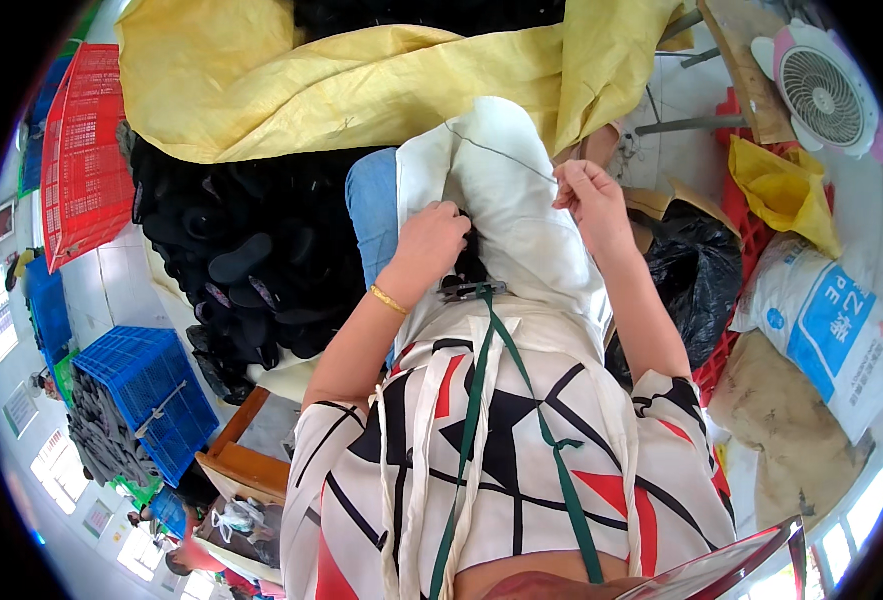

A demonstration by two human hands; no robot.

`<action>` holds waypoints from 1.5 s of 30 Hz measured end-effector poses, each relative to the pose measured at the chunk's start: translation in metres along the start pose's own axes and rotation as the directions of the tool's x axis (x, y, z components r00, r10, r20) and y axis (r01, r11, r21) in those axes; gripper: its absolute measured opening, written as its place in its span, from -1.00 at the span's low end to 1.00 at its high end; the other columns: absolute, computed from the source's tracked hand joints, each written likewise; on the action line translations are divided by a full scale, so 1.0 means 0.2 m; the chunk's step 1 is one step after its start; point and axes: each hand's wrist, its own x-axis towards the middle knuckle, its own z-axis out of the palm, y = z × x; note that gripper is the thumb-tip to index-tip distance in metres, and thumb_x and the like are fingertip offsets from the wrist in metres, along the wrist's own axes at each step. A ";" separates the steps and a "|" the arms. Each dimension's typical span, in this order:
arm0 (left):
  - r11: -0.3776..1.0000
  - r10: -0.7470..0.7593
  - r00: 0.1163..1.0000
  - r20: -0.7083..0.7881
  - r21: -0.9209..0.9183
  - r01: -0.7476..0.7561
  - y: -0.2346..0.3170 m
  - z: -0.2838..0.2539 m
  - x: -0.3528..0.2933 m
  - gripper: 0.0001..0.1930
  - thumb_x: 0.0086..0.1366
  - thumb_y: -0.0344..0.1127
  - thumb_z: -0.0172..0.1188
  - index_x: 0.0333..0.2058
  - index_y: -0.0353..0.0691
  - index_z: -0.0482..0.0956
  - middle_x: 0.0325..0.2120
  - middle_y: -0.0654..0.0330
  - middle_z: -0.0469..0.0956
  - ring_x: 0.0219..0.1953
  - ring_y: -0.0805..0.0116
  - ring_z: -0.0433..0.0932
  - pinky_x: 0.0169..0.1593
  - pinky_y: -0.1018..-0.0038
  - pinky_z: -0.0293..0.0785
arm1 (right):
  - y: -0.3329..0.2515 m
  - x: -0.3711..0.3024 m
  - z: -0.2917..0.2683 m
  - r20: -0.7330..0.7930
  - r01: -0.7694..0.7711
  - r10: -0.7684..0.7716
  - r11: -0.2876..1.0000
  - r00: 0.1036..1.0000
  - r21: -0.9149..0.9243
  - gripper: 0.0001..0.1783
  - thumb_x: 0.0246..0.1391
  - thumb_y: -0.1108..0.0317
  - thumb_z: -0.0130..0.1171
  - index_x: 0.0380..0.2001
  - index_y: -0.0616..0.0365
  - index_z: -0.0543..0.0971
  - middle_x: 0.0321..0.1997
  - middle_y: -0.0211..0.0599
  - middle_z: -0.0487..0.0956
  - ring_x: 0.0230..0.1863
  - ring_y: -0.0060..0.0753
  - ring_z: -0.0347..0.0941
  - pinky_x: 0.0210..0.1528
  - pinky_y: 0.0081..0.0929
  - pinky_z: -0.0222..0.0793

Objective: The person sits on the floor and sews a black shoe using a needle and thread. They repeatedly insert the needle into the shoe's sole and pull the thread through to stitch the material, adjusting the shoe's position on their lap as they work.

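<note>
My left hand (434, 240) rests over my lap with its fingers curled down on a small black piece (473, 262). Most of that piece is hidden under the hand and in the folds of the white apron (522, 235). Raised to the right, my right hand (592, 200) pinches one end of a dark thread (502, 153). The thread runs slack across the apron over my knees and bends back toward the left hand. At my waist a dark metal tool (474, 290) hangs from a green cord (482, 370); its kind is unclear.
Black shoe-like pieces (252, 260) are heaped on my left, beside a red crate (87, 150) and a blue crate (157, 395). Yellow sheeting (382, 90) lies ahead. To the right are a black plastic bag (697, 280), a white sack (812, 320) and a fan (822, 90).
</note>
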 end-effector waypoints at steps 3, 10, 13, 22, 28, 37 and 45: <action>0.970 -0.123 0.991 -0.052 -0.216 0.109 -0.07 -0.01 -0.02 -0.90 0.19 -0.39 0.26 -0.31 -0.22 0.59 -0.41 0.16 0.58 -0.32 0.20 0.58 -0.26 0.33 0.52 | 0.05 -0.04 0.07 0.073 0.009 -0.001 0.993 0.997 -0.119 -0.76 0.38 0.25 0.10 -0.23 0.20 0.61 -0.43 -0.52 0.51 -0.39 -0.67 0.43 -0.23 -0.62 0.42; 0.360 -0.413 0.901 0.131 -0.885 0.294 -0.12 -0.17 -0.15 -0.76 0.34 -0.23 0.27 -0.32 -0.32 0.54 -0.54 0.23 0.54 -0.50 0.48 0.50 -0.41 0.43 0.42 | 0.17 -0.13 0.40 0.327 0.230 -0.082 0.865 0.941 -0.446 -0.75 0.25 0.27 0.26 -0.19 0.27 0.60 -0.37 -0.51 0.54 -0.36 -0.67 0.42 -0.21 -0.63 0.42; 0.753 -0.401 0.891 -0.212 -0.630 0.189 -0.10 -0.17 -0.17 -0.72 0.36 -0.17 0.25 -0.29 -0.31 0.54 -0.52 0.14 0.55 -0.51 0.32 0.51 -0.41 0.41 0.45 | 0.18 -0.12 0.44 0.353 0.096 0.080 0.885 0.932 -0.455 -0.77 0.26 0.28 0.24 -0.20 0.25 0.60 -0.39 -0.52 0.53 -0.37 -0.72 0.38 -0.26 -0.64 0.38; 0.915 -0.273 0.828 -0.490 0.132 0.380 -0.25 -0.07 -0.07 -0.75 0.18 -0.18 0.24 -0.51 -0.19 0.44 -0.51 0.07 0.53 -0.39 0.02 0.57 -0.37 0.14 0.49 | 0.23 -0.12 0.33 0.236 0.076 0.033 0.895 0.971 -0.439 -0.81 0.31 0.31 0.18 -0.21 0.24 0.61 -0.39 -0.59 0.52 -0.37 -0.77 0.33 -0.28 -0.70 0.32; 0.854 -0.371 0.701 -0.609 0.073 0.515 -0.41 -0.28 -0.25 -0.80 0.15 -0.24 0.21 -0.52 -0.16 0.42 -0.54 0.14 0.50 -0.43 0.06 0.56 -0.42 0.14 0.49 | 0.24 -0.11 0.31 0.305 -0.085 0.134 0.982 0.943 -0.170 -0.82 0.33 0.29 0.17 -0.16 0.17 0.61 -0.26 -0.52 0.61 -0.30 -0.69 0.47 -0.20 -0.62 0.45; 0.651 -0.566 0.571 -0.595 0.102 0.752 -0.43 -0.35 -0.50 -0.85 0.17 -0.30 0.22 -0.37 -0.18 0.46 -0.32 0.12 0.52 -0.15 0.06 0.55 -0.24 0.16 0.56 | 0.14 -0.12 0.50 0.417 -0.146 0.214 0.971 0.883 -0.189 -0.83 0.32 0.28 0.19 -0.17 0.13 0.61 -0.28 -0.55 0.60 -0.33 -0.71 0.44 -0.25 -0.62 0.44; 0.410 -0.258 0.963 0.072 -0.895 0.177 0.00 -0.42 -0.38 -0.78 0.32 -0.37 0.29 -0.09 -0.31 0.62 -0.35 0.42 0.57 -0.33 0.67 0.43 -0.25 0.67 0.38 | 0.14 -0.18 0.58 0.490 0.011 0.153 0.949 0.858 -0.314 -0.79 0.32 0.25 0.21 -0.17 0.17 0.58 -0.33 -0.58 0.57 -0.35 -0.74 0.42 -0.25 -0.66 0.41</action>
